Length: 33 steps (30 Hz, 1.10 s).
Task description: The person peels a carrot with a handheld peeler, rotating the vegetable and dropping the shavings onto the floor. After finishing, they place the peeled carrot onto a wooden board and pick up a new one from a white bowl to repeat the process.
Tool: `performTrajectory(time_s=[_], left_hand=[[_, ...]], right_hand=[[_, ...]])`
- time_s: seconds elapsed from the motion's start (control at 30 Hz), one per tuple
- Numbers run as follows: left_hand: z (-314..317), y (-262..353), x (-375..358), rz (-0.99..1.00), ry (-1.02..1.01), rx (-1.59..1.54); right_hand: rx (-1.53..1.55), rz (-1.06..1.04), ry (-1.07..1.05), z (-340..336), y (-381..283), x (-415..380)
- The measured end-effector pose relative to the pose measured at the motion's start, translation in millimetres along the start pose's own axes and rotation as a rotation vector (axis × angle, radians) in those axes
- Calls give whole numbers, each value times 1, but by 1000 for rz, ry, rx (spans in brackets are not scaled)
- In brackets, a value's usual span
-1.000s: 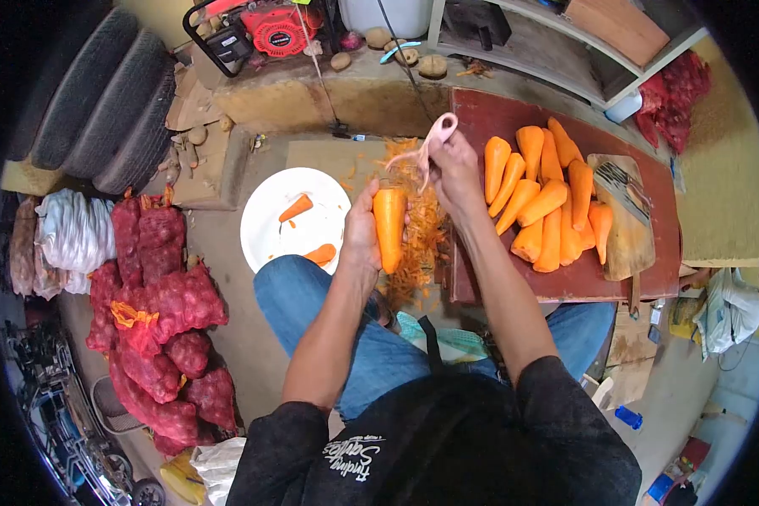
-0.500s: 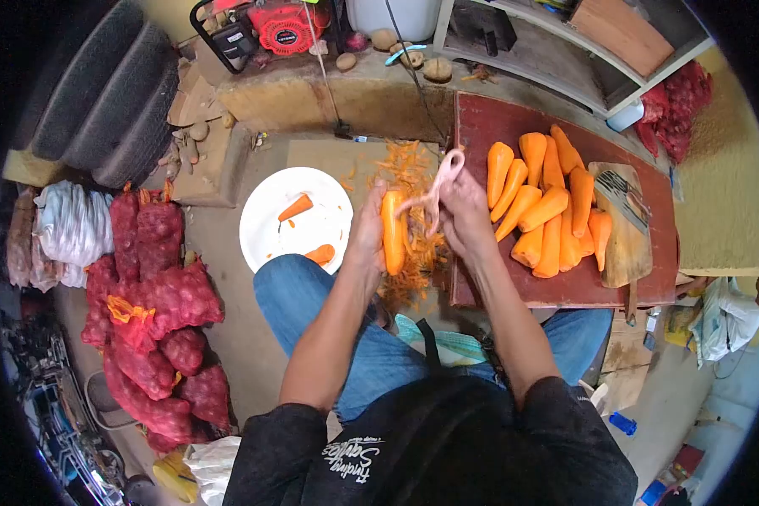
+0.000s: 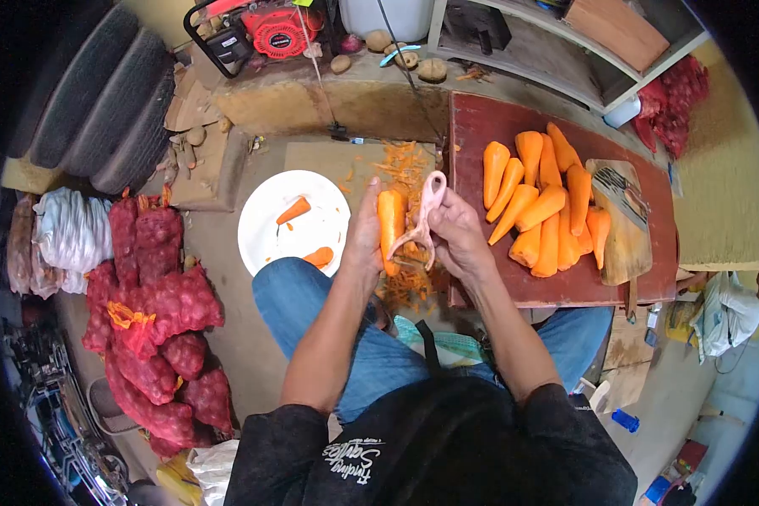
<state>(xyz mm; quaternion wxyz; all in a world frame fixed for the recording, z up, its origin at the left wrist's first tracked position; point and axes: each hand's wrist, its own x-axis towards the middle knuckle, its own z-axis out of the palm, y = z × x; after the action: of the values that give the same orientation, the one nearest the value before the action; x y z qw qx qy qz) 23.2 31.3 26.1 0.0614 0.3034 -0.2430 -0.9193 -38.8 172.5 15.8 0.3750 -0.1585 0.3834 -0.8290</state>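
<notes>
Right hand [image 3: 461, 234] grips a glossy pink Y-shaped peeler [image 3: 430, 202].

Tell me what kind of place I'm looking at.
Likely a storeroom or garage doubling as a vegetable-prep area: red mesh sacks of what look like onions lie on the floor, carrots are piled on a red table, and tyres are stored nearby.

Storeroom-like work area. Tyres [image 3: 101, 93] stacked by wall; red engine unit [image 3: 278, 38] on ledge [image 3: 337, 105]; net sacks [image 3: 169, 295] of produce along floor [image 3: 257, 337]; metal shelf [image 3: 531, 42] behind red table [image 3: 489, 282]; peelings [image 3: 409, 160] scattered on floor.
</notes>
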Motion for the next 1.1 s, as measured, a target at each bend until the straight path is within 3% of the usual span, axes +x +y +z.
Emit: performTrajectory(time_s=[0.1, 0.33, 0.5, 0.6, 0.87, 1.1], left_hand=[[-23, -3, 8, -25, -90, 103], [-24, 4, 13, 52, -109, 74], [-15, -5, 0, 141, -96, 252], [-18, -8, 3, 115, -152, 134], [-16, -5, 7, 199, 20, 99], [-16, 1, -5, 156, -56, 246]], right_hand=[[-37, -144, 54, -2, -3, 30], [-20, -192, 42, -9, 5, 82], [101, -162, 236, -43, 7, 97], [71, -219, 289, -51, -5, 90], [-41, -86, 106, 4, -3, -12], [-46, -44, -9, 3, 7, 16]])
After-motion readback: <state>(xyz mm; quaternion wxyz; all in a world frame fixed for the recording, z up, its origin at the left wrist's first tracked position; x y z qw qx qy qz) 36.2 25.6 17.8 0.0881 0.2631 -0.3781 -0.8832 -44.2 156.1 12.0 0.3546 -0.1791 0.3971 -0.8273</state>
